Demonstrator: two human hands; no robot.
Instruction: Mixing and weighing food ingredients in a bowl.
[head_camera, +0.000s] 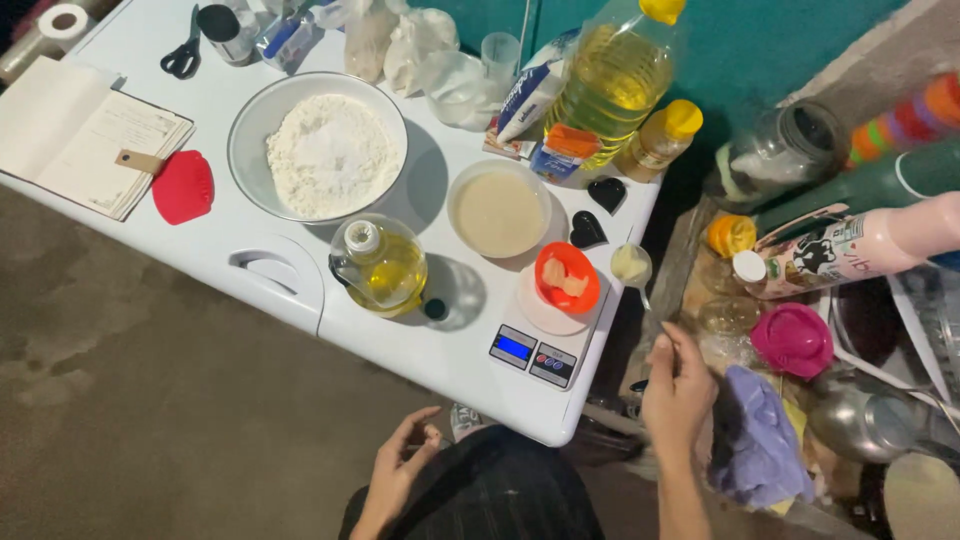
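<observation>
The left hand (400, 465) hangs loosely open below the white table's edge (470, 395). The right hand (678, 385) grips a spoon (633, 266) just off the table's right edge, beside the kitchen scale (545, 335).

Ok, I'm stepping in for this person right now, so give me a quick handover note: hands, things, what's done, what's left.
Right hand holds a spoon heaped with pale paste beside the kitchen scale.
Left hand is empty, low near the lap.
On the scale: an orange dish already holding some pale lumps.
Flour bowl, batter bowl and oil jug stand on the white table.
Left: the spoonful is not yet in the dish.
</observation>
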